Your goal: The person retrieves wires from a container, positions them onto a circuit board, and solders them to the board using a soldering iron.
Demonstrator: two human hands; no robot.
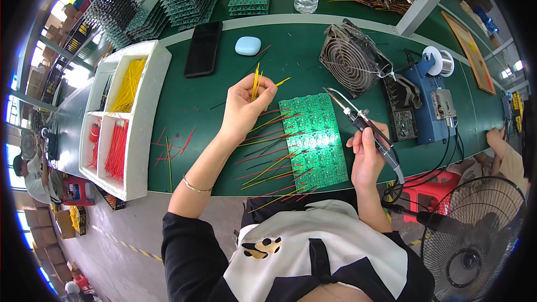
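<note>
Presently grips a metal-tipped soldering iron in the right hand, beside a flat, glossy green circuit board on the table, fringed with thin leads, and pinches straight yellow wires in the left hand beyond.

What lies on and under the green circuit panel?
Red, yellow and black wires overlap the left part of the green panel. Whatever lies directly beneath the panel is covered.

Stacked circuit boards and a soldering iron show an electronics workshop.
</note>
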